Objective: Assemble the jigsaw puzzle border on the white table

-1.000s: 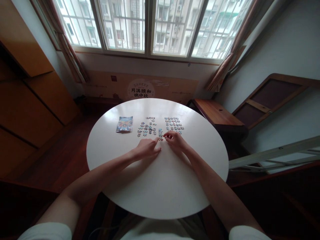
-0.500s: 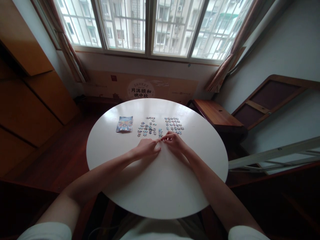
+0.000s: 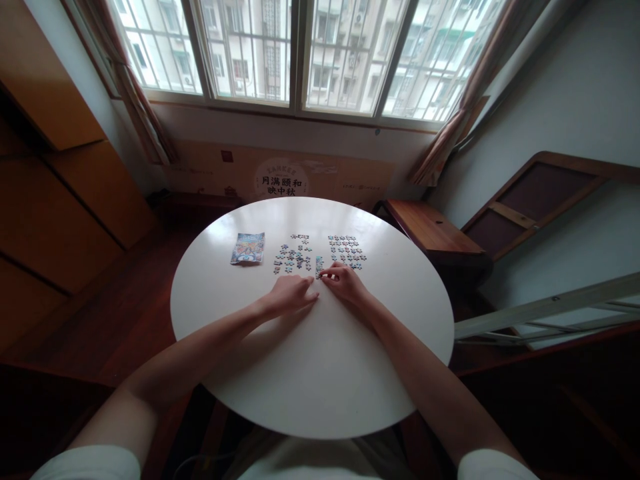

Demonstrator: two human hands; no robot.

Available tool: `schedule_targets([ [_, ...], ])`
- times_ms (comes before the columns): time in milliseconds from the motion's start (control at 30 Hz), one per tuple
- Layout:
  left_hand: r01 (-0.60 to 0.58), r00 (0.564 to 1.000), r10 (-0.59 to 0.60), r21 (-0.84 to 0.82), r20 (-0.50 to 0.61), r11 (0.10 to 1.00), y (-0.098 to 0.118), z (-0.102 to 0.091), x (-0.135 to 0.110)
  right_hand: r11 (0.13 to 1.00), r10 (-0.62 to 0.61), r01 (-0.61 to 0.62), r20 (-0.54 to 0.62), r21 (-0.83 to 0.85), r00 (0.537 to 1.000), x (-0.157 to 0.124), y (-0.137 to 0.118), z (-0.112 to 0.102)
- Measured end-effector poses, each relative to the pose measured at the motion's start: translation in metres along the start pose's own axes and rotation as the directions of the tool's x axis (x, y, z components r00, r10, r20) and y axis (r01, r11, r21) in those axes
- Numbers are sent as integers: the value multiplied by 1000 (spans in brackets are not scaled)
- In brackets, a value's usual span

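A narrow strip of joined jigsaw pieces (image 3: 319,261) lies on the white table between loose pieces on both sides. At its near end my right hand (image 3: 346,281) is closed, thumb and index finger pinched on a small puzzle piece (image 3: 320,275) that the fingertips partly cover. My left hand (image 3: 290,292) rests just left of it, index finger stretched towards the strip's near end and thumb held apart, with nothing visible in it. Loose puzzle pieces (image 3: 291,253) lie in a scattered group beyond my left hand. Further right, more puzzle pieces (image 3: 345,245) are laid out in rows.
A colourful printed picture sheet (image 3: 249,248) lies left of the pieces on the round white table (image 3: 310,373). Behind the table's right edge stands a low wooden table (image 3: 433,225). A barred window (image 3: 340,53) fills the far wall, above a printed cardboard panel (image 3: 360,175).
My left hand has drawn back slightly from the right fingertips, leaving a small gap. My right hand stays pinched at the strip's near end. The view has shifted a little.
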State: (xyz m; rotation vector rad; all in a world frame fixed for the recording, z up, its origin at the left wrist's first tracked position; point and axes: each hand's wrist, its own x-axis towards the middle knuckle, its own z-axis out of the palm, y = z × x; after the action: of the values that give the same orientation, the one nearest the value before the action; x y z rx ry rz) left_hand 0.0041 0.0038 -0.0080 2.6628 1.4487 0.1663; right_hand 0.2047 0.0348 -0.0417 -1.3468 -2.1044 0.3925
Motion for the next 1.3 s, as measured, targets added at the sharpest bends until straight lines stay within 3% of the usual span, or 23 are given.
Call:
schedule_targets([
  [200, 3, 1000, -4, 34, 12, 999, 4, 0, -2, 999, 48, -49, -10, -17, 999, 12, 4, 4],
  [400, 0, 1000, -1, 27, 27, 1000, 3, -1, -2, 991, 110, -116, 83, 73, 990, 26, 9, 4],
  [567, -3, 1000, 3, 8, 30, 1000, 5, -2, -2, 972, 175, -173, 6, 156, 985, 20, 7, 9],
  [667, 6, 999, -6, -8, 36, 1000, 5, -2, -3, 976, 161, -154, -37, 151, 986, 15, 4, 9],
  [867, 0, 1000, 0, -18, 28, 1000, 1, -3, -3, 995, 97, -98, -36, -23, 995, 9, -4, 8],
  [1300, 79, 997, -79, -13, 12, 997, -1, 1, 3, 997, 68, -69, -15, -33, 998, 8, -3, 7],
])
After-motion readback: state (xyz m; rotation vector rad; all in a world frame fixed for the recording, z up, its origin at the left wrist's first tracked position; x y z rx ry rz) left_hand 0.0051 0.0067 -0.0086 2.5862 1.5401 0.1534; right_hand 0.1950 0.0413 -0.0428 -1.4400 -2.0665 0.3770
